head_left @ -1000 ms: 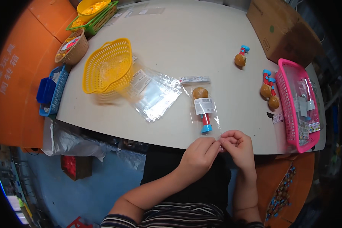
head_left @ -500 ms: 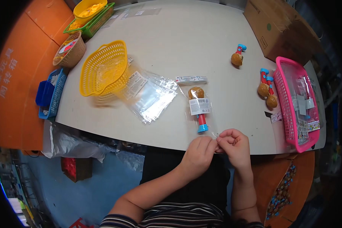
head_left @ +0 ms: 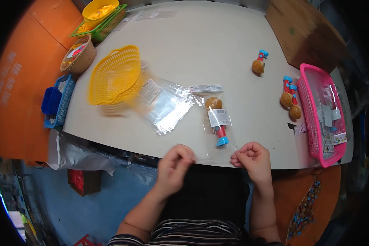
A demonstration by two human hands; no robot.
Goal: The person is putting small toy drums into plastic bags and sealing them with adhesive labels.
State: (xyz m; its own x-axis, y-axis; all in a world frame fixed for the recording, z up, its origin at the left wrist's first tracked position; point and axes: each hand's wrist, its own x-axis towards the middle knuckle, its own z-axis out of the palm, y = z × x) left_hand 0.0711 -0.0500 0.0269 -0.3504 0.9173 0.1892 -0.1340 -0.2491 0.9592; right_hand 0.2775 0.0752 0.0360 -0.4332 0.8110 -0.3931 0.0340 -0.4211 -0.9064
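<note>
A clear plastic bag [head_left: 208,144] lies near the table's front edge. Inside it is a small toy [head_left: 221,132] with a round brown end, a red shaft and a blue foot, and a white label [head_left: 219,117] crosses its middle. My right hand [head_left: 253,160] is closed in a pinch on the bag's near right corner. Left of the bag's near edge, my left hand [head_left: 174,169] is also closed, fingertips together and slightly blurred; what they pinch, if anything, cannot be made out.
Flat clear bags [head_left: 168,106] lie beside a yellow basket [head_left: 115,76]. Loose toys [head_left: 287,98] sit by a pink basket [head_left: 309,119] at right; another toy [head_left: 258,65] is farther back. A cardboard box [head_left: 303,33] stands far right. Small baskets [head_left: 80,57] line the left edge.
My left hand has moved left, away from my right hand, which stays at the bag's corner. The bag's near edge now shows between them.
</note>
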